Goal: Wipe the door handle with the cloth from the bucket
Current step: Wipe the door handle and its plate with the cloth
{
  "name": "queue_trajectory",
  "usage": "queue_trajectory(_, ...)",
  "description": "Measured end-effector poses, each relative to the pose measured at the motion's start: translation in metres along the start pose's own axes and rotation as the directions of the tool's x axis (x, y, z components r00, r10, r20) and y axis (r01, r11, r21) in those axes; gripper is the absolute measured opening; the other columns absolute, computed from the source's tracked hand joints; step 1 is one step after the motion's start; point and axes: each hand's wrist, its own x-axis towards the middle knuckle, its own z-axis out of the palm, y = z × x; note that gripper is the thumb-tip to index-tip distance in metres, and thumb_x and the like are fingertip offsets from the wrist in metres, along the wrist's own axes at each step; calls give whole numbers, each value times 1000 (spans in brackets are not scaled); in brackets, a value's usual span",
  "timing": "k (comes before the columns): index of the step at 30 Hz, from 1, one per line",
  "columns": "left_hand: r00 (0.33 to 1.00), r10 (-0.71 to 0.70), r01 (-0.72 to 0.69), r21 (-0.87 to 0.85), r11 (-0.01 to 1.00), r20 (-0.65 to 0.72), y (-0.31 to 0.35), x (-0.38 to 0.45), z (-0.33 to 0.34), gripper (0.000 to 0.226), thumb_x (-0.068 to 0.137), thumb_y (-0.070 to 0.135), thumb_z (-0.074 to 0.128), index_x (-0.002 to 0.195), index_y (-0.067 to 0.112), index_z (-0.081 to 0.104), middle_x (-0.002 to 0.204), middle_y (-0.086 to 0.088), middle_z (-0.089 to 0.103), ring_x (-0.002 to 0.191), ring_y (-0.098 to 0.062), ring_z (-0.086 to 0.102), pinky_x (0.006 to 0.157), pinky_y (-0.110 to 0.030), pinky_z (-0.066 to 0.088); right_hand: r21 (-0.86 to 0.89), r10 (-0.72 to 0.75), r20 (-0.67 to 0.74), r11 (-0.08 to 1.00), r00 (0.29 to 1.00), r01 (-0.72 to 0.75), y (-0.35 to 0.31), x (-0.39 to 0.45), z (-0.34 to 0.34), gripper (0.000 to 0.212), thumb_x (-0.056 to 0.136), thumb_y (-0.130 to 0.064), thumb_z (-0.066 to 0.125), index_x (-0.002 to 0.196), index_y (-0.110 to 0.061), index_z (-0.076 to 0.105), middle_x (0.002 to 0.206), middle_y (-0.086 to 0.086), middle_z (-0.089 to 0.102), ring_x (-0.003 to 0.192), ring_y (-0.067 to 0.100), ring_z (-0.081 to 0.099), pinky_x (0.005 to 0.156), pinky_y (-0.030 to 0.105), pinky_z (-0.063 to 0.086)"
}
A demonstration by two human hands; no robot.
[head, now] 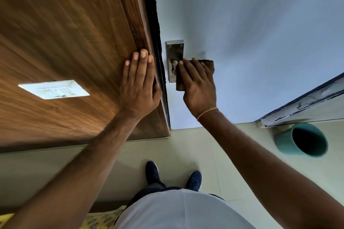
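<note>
A steel door handle [174, 52] with its backplate is fixed to the pale blue door [251, 33], near the door's left edge. My right hand [198, 85] presses a folded brown cloth [207, 64] over the lever, which is mostly hidden under the cloth and my fingers. My left hand [139, 83] lies flat, fingers together, on the wooden panel [65, 33] beside the door frame and holds nothing. A teal bucket [301, 140] stands on the floor at the right, its dark inside showing no contents.
A white switch plate [54, 89] is set in the wooden panel at the left. My two blue shoes [173, 176] stand on the cream tiled floor [186, 145]. A white-framed edge [301, 102] runs along the right, above the bucket.
</note>
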Motion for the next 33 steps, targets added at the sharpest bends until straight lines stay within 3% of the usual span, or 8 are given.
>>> queue_trajectory(5, 1000, -9, 9, 2, 1000, -5, 2, 2, 0, 95, 93, 23, 72, 166, -1, 17, 166, -25, 32, 166, -29, 2, 134, -51, 17, 100, 184, -38, 979, 982, -179, 41, -17, -1, 73, 79, 17, 51, 149, -4, 56, 152, 18, 57, 143, 44, 49, 114, 57, 47)
queue_trajectory(11, 1000, -10, 10, 5, 1000, -1, 2, 1, -1, 96, 93, 23, 72, 167, 0, 15, 168, -24, 29, 165, -29, 2, 134, -51, 18, 208, 392, 190, 880, 900, -427, 40, -19, -2, 106, 64, 23, 63, 161, -9, 35, 158, 10, 48, 130, 39, 55, 86, 45, 61)
queue_trajectory(14, 1000, 11, -11, -1, 1000, 20, 0, 1, -2, 97, 93, 24, 71, 167, 1, 13, 169, -22, 24, 165, -34, 10, 135, -51, 17, 275, 518, 290, 761, 805, -588, 39, -24, -6, 79, 60, 19, 67, 133, -7, 54, 122, 10, 68, 108, 36, 64, 84, 43, 59)
queue_trajectory(17, 1000, 22, -22, -5, 1000, 19, -1, 1, -2, 95, 94, 23, 71, 167, 0, 14, 168, -23, 27, 158, -41, 25, 134, -51, 17, 307, 558, 278, 719, 782, -623, 32, -34, -15, 59, 57, 19, 63, 110, -7, 60, 99, 6, 65, 94, 34, 60, 74, 40, 53)
queue_trajectory(21, 1000, 8, -7, -5, 1000, 27, -1, -1, -3, 94, 96, 24, 70, 167, 1, 13, 169, -23, 26, 164, -35, 14, 134, -50, 16, 372, 485, -10, 814, 875, -447, 6, -40, -29, 74, 73, 22, 53, 139, -10, 64, 131, 7, 64, 118, 28, 55, 98, 18, 41)
queue_trajectory(25, 999, -3, 2, 2, 1000, 46, 0, 0, -4, 94, 98, 27, 69, 168, 3, 11, 171, -20, 21, 165, -28, 0, 135, -50, 16, 216, 182, -263, 968, 948, -126, -13, -19, -31, 60, 89, 7, 54, 146, -11, 63, 135, 14, 65, 122, 40, 58, 100, 43, 44)
queue_trajectory(29, 999, -4, 5, -10, 1000, 51, 1, -1, -5, 90, 97, 26, 70, 166, 1, 18, 170, -22, 27, 165, -30, 3, 134, -51, 16, 3, -136, -184, 990, 973, 139, -9, -3, 5, 51, 96, -5, 62, 146, -15, 63, 135, 16, 67, 124, 36, 51, 100, 45, 42)
queue_trajectory(33, 998, 4, -4, -10, 1000, 69, 2, -1, -7, 91, 96, 24, 69, 167, 1, 17, 170, -22, 26, 164, -35, 15, 134, -51, 18, -65, -267, -105, 963, 958, 261, 12, 0, 14, 58, 92, -16, 69, 149, -14, 59, 138, 19, 63, 125, 36, 47, 101, 48, 42)
